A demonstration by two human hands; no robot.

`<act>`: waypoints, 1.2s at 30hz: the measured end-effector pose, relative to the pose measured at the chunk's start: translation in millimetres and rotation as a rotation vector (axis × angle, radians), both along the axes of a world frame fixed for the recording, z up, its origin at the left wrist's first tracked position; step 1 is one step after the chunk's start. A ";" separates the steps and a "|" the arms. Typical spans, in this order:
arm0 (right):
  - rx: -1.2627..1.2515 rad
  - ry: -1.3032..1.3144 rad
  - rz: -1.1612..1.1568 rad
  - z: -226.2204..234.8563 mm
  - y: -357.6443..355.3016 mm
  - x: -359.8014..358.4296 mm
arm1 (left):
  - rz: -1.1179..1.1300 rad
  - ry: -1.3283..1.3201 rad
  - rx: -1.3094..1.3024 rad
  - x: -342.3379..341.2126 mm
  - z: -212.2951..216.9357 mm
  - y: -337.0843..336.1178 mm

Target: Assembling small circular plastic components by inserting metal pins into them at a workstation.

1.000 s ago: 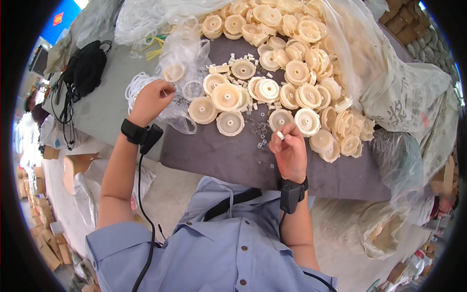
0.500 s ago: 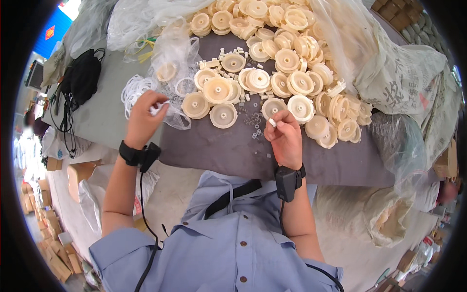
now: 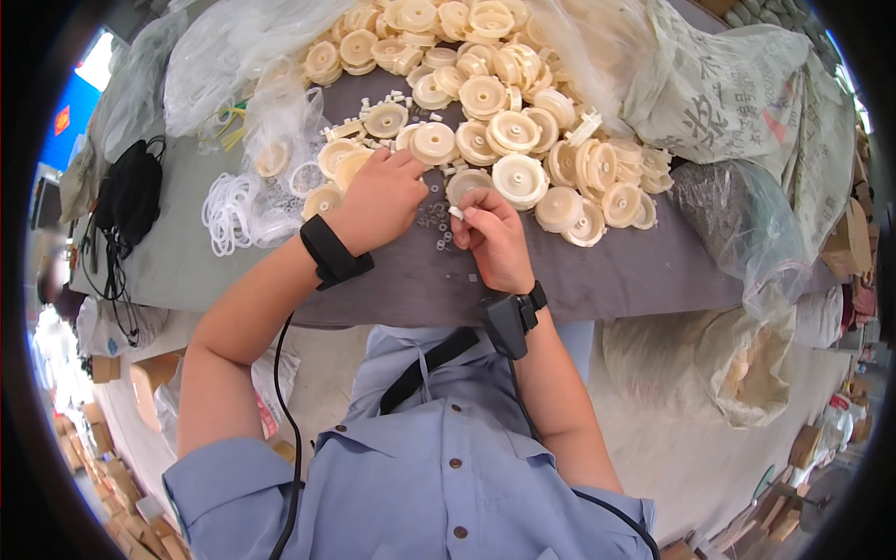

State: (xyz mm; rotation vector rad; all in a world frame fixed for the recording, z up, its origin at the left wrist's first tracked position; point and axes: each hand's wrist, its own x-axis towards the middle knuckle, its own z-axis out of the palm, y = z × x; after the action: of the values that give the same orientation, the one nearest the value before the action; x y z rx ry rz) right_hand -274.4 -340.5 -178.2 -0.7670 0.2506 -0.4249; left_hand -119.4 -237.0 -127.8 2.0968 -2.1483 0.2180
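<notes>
My left hand [image 3: 383,198] is over the cream plastic wheels, back upward and fingers bent down beside a round wheel [image 3: 434,144]. Its fingertips are hidden, and what they hold, if anything, does not show. My right hand [image 3: 495,241] pinches a small white plastic piece [image 3: 455,213] between thumb and fingers, just in front of another wheel [image 3: 469,185]. Small clear washers [image 3: 442,245] lie on the dark cloth between my hands. A bundle of white rings [image 3: 230,213] rests to the left of my left hand.
A large heap of cream wheels [image 3: 513,131] covers the far middle and right of the table [image 3: 597,280]. Clear plastic bags [image 3: 243,65] lie at the far left, near a black cloth bundle [image 3: 140,191]. A woven sack [image 3: 719,93] drapes over the right side.
My left hand has moved right, from the white rings to the wheels near the middle. My right hand still pinches the small white piece. The whole view has shifted slightly.
</notes>
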 end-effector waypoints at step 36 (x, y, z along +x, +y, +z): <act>-0.115 -0.002 0.086 -2.0 1.9 4.4 | 0.172 1.229 -0.291 -33.9 -1.0 18.7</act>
State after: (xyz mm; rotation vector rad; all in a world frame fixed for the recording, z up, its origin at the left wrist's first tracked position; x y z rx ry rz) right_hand -270.0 -338.6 -180.2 -0.8868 0.1919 -0.3605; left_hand -153.2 -218.3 -128.7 1.5346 -1.1095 -0.5648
